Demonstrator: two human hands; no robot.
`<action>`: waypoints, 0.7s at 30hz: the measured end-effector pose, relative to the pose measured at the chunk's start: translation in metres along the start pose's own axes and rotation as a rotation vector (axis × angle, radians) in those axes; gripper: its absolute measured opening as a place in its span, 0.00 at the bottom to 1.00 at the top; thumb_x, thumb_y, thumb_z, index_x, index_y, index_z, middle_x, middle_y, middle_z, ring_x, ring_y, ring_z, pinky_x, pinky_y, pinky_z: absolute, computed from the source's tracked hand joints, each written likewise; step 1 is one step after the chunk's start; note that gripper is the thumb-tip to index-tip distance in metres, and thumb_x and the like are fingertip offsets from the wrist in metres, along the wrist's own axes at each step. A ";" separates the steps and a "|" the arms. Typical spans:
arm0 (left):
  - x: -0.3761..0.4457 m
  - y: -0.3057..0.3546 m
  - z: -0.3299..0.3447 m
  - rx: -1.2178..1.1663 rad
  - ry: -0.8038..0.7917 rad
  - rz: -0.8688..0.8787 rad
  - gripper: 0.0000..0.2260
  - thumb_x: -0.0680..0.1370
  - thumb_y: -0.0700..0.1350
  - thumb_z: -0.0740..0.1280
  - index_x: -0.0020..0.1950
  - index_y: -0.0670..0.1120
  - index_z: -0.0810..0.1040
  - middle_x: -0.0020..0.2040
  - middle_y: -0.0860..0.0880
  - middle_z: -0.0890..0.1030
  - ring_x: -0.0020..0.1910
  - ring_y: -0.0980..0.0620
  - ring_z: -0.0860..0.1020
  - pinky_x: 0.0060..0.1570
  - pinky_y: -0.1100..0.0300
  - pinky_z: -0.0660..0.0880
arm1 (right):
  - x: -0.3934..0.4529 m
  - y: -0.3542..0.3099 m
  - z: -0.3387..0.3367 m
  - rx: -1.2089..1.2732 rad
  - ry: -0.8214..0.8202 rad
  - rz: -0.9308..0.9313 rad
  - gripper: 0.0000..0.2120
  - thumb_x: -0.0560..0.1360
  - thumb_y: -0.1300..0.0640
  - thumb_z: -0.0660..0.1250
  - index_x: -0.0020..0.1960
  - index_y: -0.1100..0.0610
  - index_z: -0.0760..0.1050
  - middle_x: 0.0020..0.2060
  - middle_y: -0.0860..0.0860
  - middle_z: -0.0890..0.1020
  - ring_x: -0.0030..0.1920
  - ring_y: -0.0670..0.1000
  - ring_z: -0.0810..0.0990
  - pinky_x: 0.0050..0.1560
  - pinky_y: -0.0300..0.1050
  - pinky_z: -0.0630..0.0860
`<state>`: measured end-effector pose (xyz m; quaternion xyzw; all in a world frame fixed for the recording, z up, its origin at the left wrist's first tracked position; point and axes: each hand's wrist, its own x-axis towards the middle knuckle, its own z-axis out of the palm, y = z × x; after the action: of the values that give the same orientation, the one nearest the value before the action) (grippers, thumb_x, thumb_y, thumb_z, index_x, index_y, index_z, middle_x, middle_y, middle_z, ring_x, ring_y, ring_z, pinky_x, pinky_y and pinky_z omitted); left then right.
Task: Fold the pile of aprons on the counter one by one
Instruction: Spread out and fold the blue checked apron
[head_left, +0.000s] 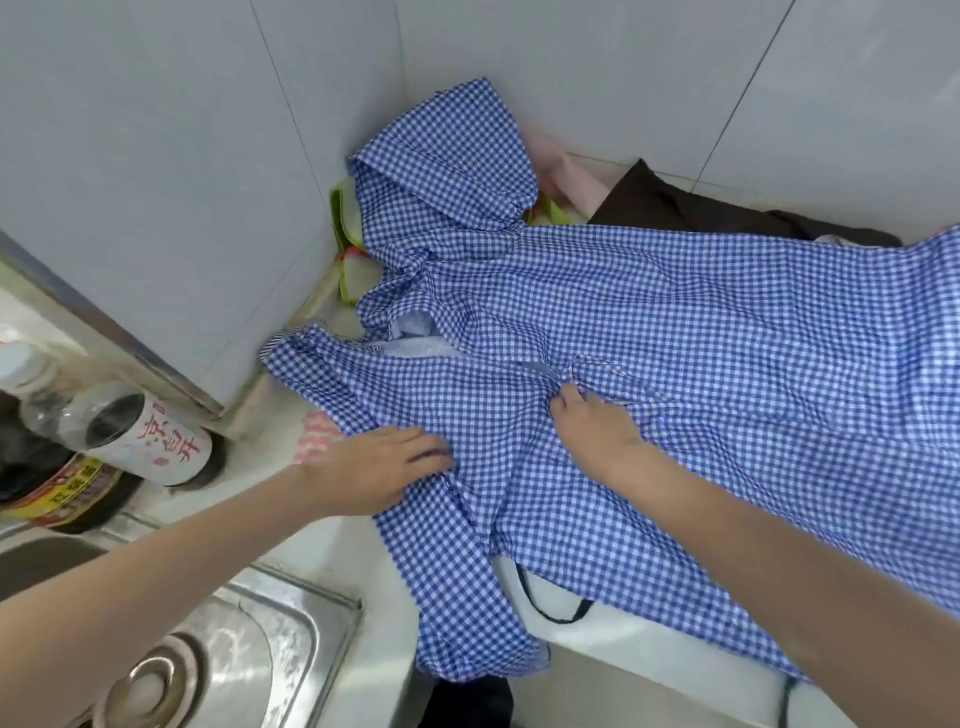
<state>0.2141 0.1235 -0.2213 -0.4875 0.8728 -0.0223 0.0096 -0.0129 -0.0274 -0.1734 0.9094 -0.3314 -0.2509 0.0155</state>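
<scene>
While the blue gingham apron lies spread across the counter, left hand presses flat, fingers straight; right hand pinches a centre fold. Light, limp cloth; best gripped at hems.

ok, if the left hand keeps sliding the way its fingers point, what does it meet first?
The left hand lies flat on the checked apron, fingers pointing right. Going straight on, it would likely meet the right hand, which pinches a fold of the same apron. Depth is unclear, so it might pass just in front.
</scene>
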 end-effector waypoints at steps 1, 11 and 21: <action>-0.007 0.002 0.005 0.039 0.000 -0.011 0.33 0.66 0.43 0.62 0.73 0.51 0.63 0.68 0.49 0.69 0.60 0.49 0.71 0.53 0.55 0.78 | -0.007 -0.004 -0.001 0.045 0.094 -0.049 0.24 0.75 0.67 0.62 0.69 0.62 0.61 0.66 0.58 0.62 0.62 0.58 0.69 0.50 0.49 0.73; -0.026 0.046 0.013 0.142 -0.016 0.038 0.28 0.64 0.48 0.73 0.63 0.46 0.73 0.74 0.45 0.61 0.63 0.45 0.69 0.62 0.51 0.61 | -0.077 -0.087 0.030 0.439 0.018 -0.371 0.08 0.78 0.62 0.56 0.53 0.63 0.70 0.52 0.58 0.75 0.51 0.58 0.74 0.44 0.46 0.65; 0.010 0.045 -0.072 -0.560 -0.194 -0.387 0.09 0.74 0.55 0.53 0.39 0.52 0.67 0.33 0.55 0.71 0.34 0.53 0.71 0.40 0.65 0.67 | -0.099 -0.092 0.020 1.102 -0.040 -0.217 0.23 0.71 0.49 0.72 0.62 0.55 0.71 0.57 0.49 0.78 0.53 0.45 0.74 0.52 0.41 0.69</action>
<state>0.1678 0.1413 -0.1511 -0.6276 0.7313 0.2632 -0.0460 -0.0326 0.1075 -0.1648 0.8069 -0.3185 -0.0579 -0.4941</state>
